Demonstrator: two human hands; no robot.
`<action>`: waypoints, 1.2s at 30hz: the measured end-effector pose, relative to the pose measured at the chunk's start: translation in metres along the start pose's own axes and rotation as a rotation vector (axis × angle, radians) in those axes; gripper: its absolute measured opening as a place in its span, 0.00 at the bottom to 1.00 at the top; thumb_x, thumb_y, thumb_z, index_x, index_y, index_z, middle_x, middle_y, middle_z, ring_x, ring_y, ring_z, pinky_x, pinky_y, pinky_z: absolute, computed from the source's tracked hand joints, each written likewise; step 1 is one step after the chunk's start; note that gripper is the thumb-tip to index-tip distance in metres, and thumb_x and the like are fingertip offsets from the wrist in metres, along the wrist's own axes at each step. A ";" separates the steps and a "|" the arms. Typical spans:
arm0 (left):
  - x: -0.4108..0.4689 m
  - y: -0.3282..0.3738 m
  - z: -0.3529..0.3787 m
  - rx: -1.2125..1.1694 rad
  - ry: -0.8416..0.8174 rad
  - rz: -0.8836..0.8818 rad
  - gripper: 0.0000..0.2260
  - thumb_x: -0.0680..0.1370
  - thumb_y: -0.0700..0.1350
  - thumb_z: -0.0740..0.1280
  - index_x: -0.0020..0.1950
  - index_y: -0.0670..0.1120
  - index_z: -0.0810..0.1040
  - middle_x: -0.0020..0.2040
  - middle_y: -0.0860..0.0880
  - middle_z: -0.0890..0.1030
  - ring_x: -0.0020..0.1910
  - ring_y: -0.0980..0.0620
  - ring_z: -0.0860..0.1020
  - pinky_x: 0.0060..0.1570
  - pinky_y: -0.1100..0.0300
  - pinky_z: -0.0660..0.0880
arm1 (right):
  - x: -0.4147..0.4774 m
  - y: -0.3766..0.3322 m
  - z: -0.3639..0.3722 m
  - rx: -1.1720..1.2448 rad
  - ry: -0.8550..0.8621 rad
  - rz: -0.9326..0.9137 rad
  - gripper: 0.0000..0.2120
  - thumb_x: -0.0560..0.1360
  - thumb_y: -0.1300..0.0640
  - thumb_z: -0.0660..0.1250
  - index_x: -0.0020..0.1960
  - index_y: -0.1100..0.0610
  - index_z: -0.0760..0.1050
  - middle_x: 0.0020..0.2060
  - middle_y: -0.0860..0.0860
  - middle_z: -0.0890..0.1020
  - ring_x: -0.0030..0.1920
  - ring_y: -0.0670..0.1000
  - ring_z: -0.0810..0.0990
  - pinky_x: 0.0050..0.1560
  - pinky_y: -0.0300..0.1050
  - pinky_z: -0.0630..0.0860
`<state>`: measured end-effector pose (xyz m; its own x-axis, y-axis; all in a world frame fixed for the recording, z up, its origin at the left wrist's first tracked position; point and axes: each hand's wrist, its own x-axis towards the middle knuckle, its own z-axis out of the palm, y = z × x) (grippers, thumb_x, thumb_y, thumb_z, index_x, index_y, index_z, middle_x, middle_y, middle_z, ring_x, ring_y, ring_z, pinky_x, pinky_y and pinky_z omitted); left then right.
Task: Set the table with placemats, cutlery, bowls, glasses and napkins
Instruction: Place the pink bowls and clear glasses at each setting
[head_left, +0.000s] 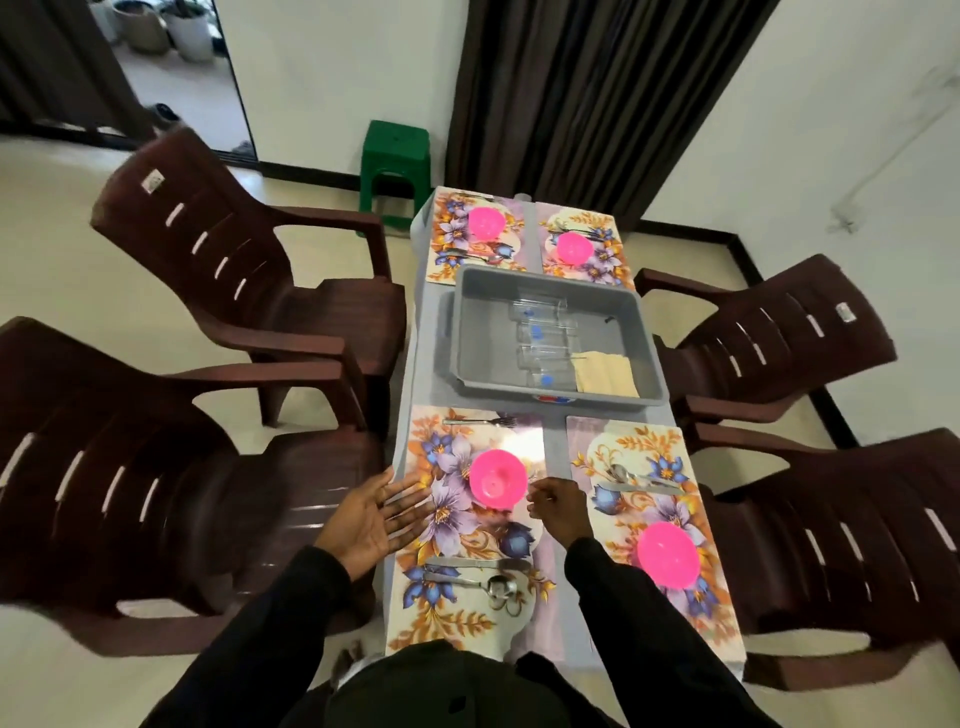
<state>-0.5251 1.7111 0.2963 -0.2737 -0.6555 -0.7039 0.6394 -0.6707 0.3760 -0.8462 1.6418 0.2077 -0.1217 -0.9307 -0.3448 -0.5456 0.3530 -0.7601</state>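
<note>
Here, the left hand (371, 512) lies spread, palm up, empty; the right hand (553, 503) curls loosely beside the pink bowl (497, 478), pinching nothing discernible. Centre each bowl on its floral placemat (470, 525). Clear glasses (543, 340) and beige napkins (605, 371) remain in the grey tub (478, 332) mid-counter.

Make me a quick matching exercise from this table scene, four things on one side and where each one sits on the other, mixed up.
Things:
1. glasses
2. napkins
3. green stool
4. fork

Places:
A. on the floor beyond the table's far end
B. lying in the grey tub's middle
C. far edge of the near left placemat
D. tub's near right corner

Pairs: 1-B, 2-D, 3-A, 4-C
</note>
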 end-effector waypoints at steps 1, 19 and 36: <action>0.001 0.002 0.001 0.012 -0.010 -0.008 0.21 0.82 0.54 0.63 0.69 0.42 0.78 0.65 0.41 0.81 0.65 0.43 0.80 0.66 0.47 0.74 | -0.005 -0.002 -0.003 0.012 0.004 -0.005 0.15 0.74 0.70 0.65 0.38 0.54 0.82 0.35 0.57 0.84 0.34 0.57 0.83 0.41 0.58 0.81; 0.046 0.015 0.060 0.093 -0.117 -0.119 0.22 0.82 0.52 0.65 0.72 0.40 0.75 0.66 0.38 0.80 0.67 0.40 0.78 0.66 0.46 0.74 | -0.054 -0.066 -0.060 0.136 0.141 -0.090 0.06 0.80 0.64 0.68 0.52 0.63 0.83 0.41 0.54 0.87 0.40 0.53 0.86 0.45 0.48 0.85; 0.142 0.038 0.176 0.051 0.016 0.004 0.20 0.83 0.51 0.62 0.71 0.41 0.75 0.66 0.39 0.80 0.68 0.40 0.77 0.71 0.44 0.70 | 0.106 -0.052 -0.137 -0.007 0.073 -0.239 0.05 0.79 0.61 0.70 0.48 0.57 0.85 0.38 0.48 0.86 0.38 0.44 0.85 0.43 0.40 0.82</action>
<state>-0.6660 1.5316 0.3166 -0.2595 -0.6529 -0.7116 0.6025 -0.6853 0.4091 -0.9448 1.5114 0.2858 -0.0482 -0.9922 -0.1151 -0.5716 0.1219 -0.8114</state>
